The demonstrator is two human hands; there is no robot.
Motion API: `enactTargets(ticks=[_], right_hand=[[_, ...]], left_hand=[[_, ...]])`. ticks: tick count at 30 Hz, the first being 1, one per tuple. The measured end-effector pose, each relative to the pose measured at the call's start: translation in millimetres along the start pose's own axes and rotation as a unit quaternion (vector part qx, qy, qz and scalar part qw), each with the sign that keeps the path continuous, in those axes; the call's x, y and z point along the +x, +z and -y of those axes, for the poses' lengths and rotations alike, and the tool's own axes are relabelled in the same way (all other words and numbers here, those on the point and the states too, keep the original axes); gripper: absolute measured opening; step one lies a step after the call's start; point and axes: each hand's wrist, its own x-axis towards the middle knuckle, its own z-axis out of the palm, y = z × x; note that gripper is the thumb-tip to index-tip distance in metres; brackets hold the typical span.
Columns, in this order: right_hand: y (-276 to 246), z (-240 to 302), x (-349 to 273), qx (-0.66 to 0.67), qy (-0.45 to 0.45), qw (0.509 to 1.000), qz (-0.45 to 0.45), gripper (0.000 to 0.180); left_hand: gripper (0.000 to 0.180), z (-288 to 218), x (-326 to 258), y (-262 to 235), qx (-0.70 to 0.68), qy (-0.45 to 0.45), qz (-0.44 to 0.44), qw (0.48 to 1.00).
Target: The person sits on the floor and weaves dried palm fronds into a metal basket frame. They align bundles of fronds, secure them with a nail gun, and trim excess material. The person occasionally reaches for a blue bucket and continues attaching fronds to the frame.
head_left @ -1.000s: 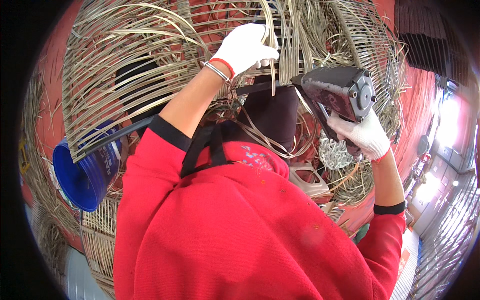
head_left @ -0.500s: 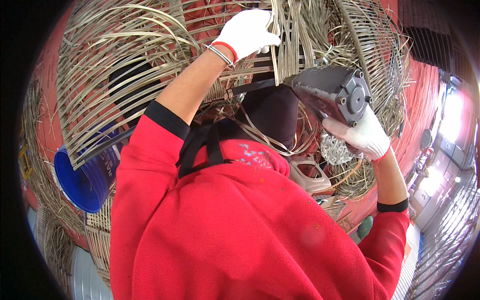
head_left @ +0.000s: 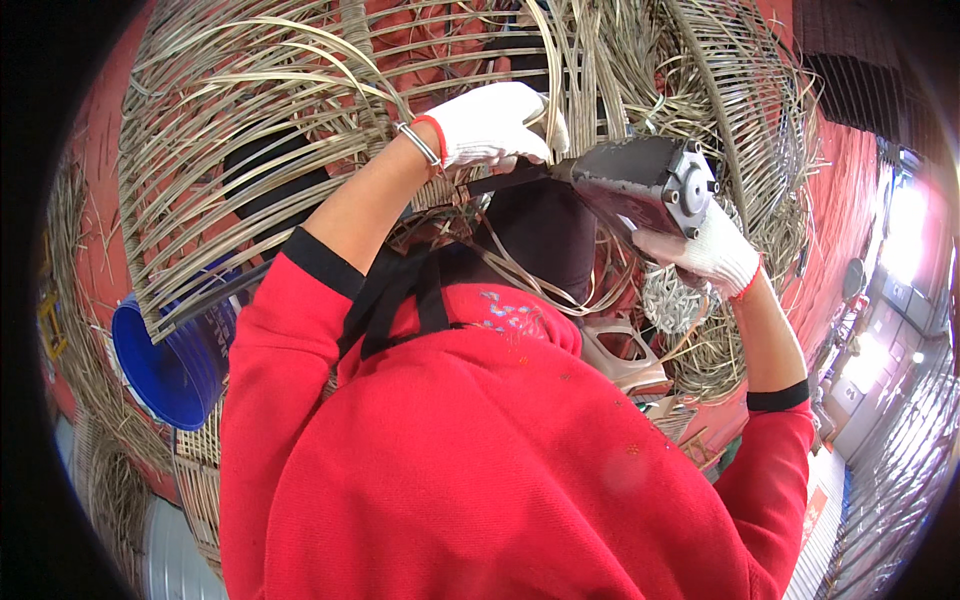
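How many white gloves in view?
2. One glove is on the left hand, at the tan strips; the other is on the right hand, wrapped around the dark grey power tool. Others could be hidden in the clutter.

The openwork panel (head_left: 362, 62) has slender tan ribs (head_left: 270, 77) and a dark bar (head_left: 508, 179) at its near edge. A scuffed dark-grey nail gun (head_left: 632, 170) slants there, nose toward the panel, round bolted cap facing away. A pale strip (head_left: 550, 50) curves along the panel.
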Motion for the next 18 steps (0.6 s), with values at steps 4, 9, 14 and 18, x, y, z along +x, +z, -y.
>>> enactTargets(ticks=[4, 9, 14, 18], right_hand=[[-3, -10, 0, 0.062, 0.069, 0.995, 0.038, 0.052], [-1, -23, -1, 0.132, 0.065, 0.989, 0.02, 0.044], [-3, -20, -13, 0.178, 0.032, 0.983, -0.023, 0.051], [-8, -12, -20, 0.13, -0.009, 0.991, -0.019, 0.053]], left_hand=[[0.018, -1, 4, -3, 0.054, 0.045, -0.005, 0.997], [0.019, -5, 6, 2, 0.01, 0.068, -0.019, 0.997], [0.02, -3, 5, 11, 0.088, 0.061, -0.128, 0.986], [0.035, 2, 8, 13, 0.164, 0.088, -0.169, 0.968]])
